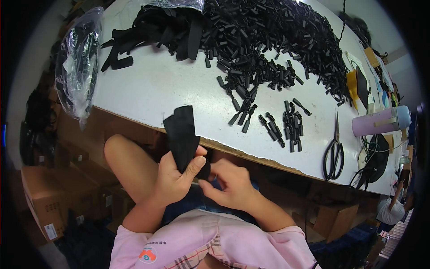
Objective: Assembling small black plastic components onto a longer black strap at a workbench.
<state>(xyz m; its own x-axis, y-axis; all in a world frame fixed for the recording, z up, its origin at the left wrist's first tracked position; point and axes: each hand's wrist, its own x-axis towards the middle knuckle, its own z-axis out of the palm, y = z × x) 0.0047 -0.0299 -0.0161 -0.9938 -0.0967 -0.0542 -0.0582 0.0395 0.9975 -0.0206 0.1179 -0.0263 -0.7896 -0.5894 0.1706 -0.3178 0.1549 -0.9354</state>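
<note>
My left hand is closed round a bundle of flat black fabric strips, over my lap just off the table's near edge. The strips stick up above the thumb, their cut ends slightly fanned. My right hand is right beside it, fingers curled in against the lower end of the black material. What sits between its fingertips is hidden. Beyond the hands, several black zipper pulls lie in small groups on the white table. A big heap of the same pulls covers the far side.
More black strips lie at the far left, near a clear plastic bag hanging over the table edge. To the right are black-handled scissors, a pink bottle and a black pouch with cords. Cardboard boxes stand below left.
</note>
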